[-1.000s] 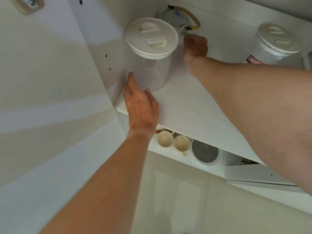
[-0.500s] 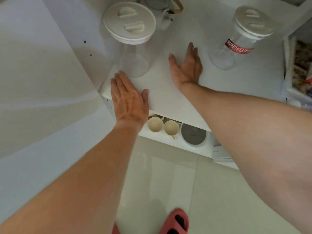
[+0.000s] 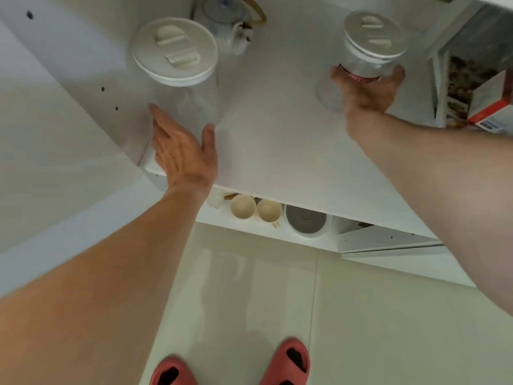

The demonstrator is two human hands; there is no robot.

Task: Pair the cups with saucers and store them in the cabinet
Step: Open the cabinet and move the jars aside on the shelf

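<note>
1. While both arms reach up into the cabinet, the red label on the right clear jar (image 3: 358, 65) is blurred and half covered, so its writing cannot be read.
2. Right hand (image 3: 366, 93) is wrapped around that jar's lower body, thumb on one side and fingers on the other; the hand is motion-blurred, and the jar's white lid (image 3: 374, 31) shows above it.
3. Left hand (image 3: 184, 151) is spread wide at the base of the left clear jar (image 3: 183, 104), fingertips and thumb either side of it; whether it is actually gripping, I cannot tell.
4. Behind the left jar, a white teapot (image 3: 230, 29) with a tan handle sits at the back of the shelf (image 3: 277, 151).
5. Off to the right, a red-and-white box (image 3: 488, 107) carries print too small to make out.
6. Two cream cups (image 3: 255, 208) sit side by side on the lower shelf, partly hidden by the upper shelf's edge, with a grey-lidded container (image 3: 306, 220) just beside them.
7. Down below, red slippers (image 3: 288, 359) on the pale floor.
</note>
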